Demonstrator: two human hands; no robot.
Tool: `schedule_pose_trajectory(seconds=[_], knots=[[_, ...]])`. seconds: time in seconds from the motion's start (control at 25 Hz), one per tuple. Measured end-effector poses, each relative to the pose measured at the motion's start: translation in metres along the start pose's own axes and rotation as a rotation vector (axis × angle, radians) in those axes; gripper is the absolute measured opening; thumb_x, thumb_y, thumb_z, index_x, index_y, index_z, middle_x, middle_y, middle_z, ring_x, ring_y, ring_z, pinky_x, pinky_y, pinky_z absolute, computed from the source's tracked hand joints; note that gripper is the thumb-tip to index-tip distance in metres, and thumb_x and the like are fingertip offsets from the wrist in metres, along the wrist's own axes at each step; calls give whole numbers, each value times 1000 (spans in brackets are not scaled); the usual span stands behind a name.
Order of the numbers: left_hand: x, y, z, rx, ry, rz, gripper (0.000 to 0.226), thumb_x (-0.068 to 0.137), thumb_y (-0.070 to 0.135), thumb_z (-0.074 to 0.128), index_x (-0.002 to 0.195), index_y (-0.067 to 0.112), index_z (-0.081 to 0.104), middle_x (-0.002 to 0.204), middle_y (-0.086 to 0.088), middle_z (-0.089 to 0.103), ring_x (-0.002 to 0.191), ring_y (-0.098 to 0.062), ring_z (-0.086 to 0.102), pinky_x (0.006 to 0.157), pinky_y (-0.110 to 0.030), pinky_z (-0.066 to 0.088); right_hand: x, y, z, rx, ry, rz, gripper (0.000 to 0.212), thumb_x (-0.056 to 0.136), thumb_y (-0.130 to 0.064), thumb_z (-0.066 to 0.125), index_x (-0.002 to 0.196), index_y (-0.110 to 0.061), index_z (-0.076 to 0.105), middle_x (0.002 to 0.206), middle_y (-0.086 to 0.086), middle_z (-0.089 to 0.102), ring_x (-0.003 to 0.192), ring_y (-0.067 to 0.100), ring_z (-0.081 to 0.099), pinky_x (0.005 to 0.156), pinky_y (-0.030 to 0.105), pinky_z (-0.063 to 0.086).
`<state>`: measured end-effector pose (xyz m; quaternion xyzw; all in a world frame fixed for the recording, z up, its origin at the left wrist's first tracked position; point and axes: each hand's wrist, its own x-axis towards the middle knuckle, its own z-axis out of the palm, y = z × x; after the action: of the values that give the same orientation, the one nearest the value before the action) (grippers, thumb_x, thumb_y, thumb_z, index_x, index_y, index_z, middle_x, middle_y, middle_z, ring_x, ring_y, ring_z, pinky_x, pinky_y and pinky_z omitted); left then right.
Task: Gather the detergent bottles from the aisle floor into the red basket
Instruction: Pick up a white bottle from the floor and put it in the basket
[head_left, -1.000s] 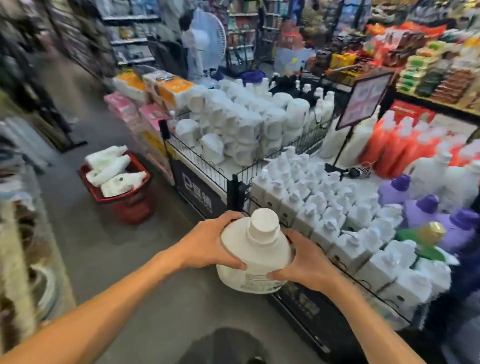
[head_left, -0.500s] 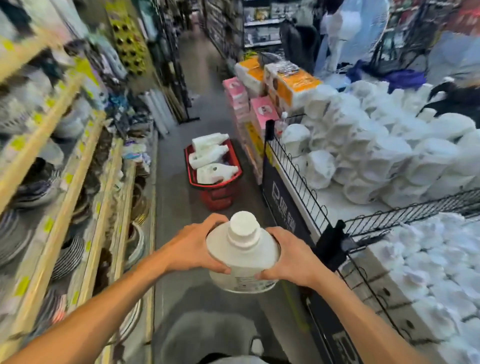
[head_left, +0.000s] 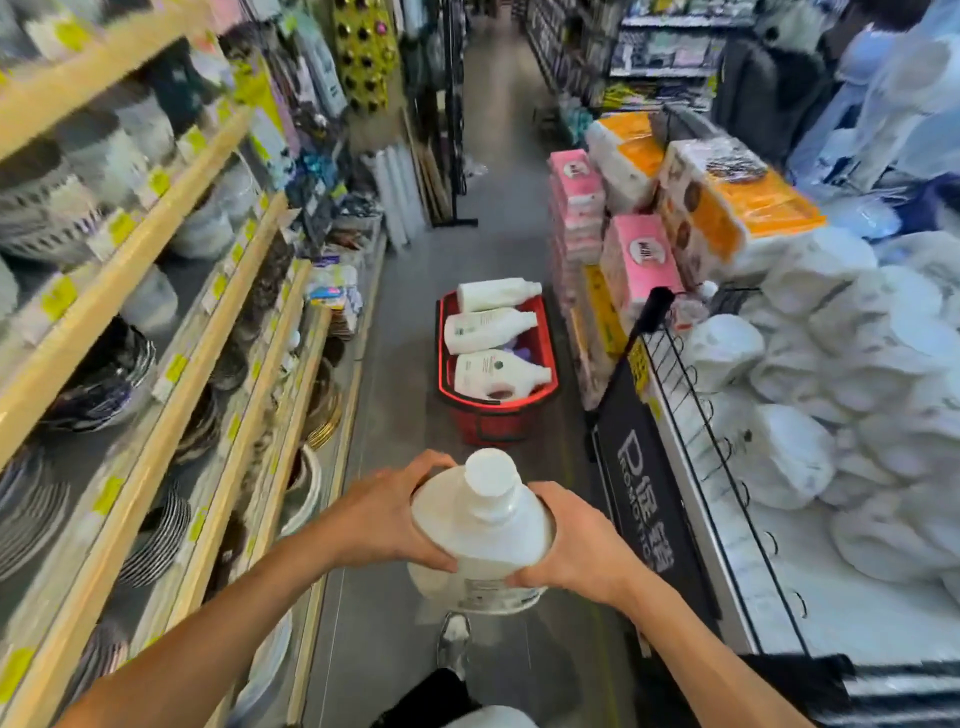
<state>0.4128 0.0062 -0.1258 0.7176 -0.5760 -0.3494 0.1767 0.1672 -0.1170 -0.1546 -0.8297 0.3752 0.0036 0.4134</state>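
Both your left hand and right hand clasp the smooth white plastic detergent bottle at its shoulders, upright and well short of the red plastic basket; it looks heavy and slippery, so support its base.

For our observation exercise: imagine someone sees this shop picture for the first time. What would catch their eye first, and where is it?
First comes the big white bottle at bottom centre, gripped from both sides by the left hand and right hand. Next is the red basket on the aisle floor straight ahead, with three white bottles lying on their sides in it.
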Motion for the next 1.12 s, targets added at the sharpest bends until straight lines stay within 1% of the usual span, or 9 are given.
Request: schedule_pose_trajectory(seconds=[0.28, 0.44, 0.56, 0.64, 0.72, 0.8, 0.92, 1.04, 1.12], knots=[[131, -40, -86, -12, -51, 43, 97, 49, 64, 91, 128, 58, 35, 121, 27, 59, 114, -5, 56, 99, -41, 50, 133, -13, -40, 57, 65, 56, 91, 49, -57, 87, 131, -49, 46, 122, -27, 56, 114, 4, 57, 100, 40, 51], [210, -49, -117, -30, -86, 60, 95, 51, 62, 91, 127, 64, 35, 119, 33, 58, 114, 1, 55, 100, -40, 49, 208, 1, -68, 61, 78, 101, 94, 49, -60, 85, 133, -48, 44, 123, -28, 55, 114, 3, 56, 99, 39, 51], [281, -59, -134, 34, -147, 68, 93, 53, 61, 90, 124, 72, 30, 116, 40, 53, 113, 0, 53, 99, -38, 46, 268, 25, -79, 131, 82, 139, 96, 50, -60, 87, 134, -49, 43, 124, -29, 54, 115, 2, 56, 101, 36, 50], [329, -64, -144, 51, -198, 47, 93, 54, 61, 89, 125, 72, 29, 116, 40, 52, 114, 0, 51, 100, -39, 45, 307, 40, -89, 181, 62, 166, 96, 50, -58, 88, 135, -49, 43, 125, -30, 54, 116, 1, 55, 101, 33, 49], [368, -69, -151, 75, -271, 36, 93, 55, 62, 88, 127, 70, 31, 116, 46, 50, 114, 6, 49, 100, -35, 43, 335, 52, -92, 233, 57, 210, 88, 52, -52, 90, 128, -51, 46, 121, -33, 54, 114, -3, 55, 98, 26, 47], [417, -78, -156, 61, -331, 43, 95, 55, 61, 89, 133, 66, 34, 121, 49, 47, 117, 10, 46, 102, -32, 41, 368, 64, -95, 315, 54, 238, 75, 56, -45, 90, 119, -57, 52, 115, -35, 61, 109, -9, 59, 95, 20, 49], [487, -104, -152, -10, -405, 48, 100, 55, 58, 92, 140, 59, 39, 135, 39, 49, 127, 10, 45, 110, -32, 39, 420, 84, -92, 407, 70, 316, 73, 53, -52, 87, 119, -63, 57, 110, -34, 69, 103, -14, 65, 91, 25, 57], [539, -144, -132, -98, -451, 14, 98, 53, 58, 96, 137, 54, 47, 136, 32, 54, 128, 7, 49, 110, -31, 42, 468, 112, -78, 443, 77, 381, 69, 54, -53, 89, 116, -57, 59, 107, -32, 70, 100, -9, 67, 86, 30, 59], [569, -172, -119, -139, -458, -20, 98, 50, 52, 99, 134, 57, 48, 134, 31, 56, 127, 5, 51, 110, -34, 42, 497, 130, -72, 412, 89, 422, 68, 55, -54, 88, 114, -58, 54, 106, -33, 65, 101, -7, 64, 83, 26, 56]])
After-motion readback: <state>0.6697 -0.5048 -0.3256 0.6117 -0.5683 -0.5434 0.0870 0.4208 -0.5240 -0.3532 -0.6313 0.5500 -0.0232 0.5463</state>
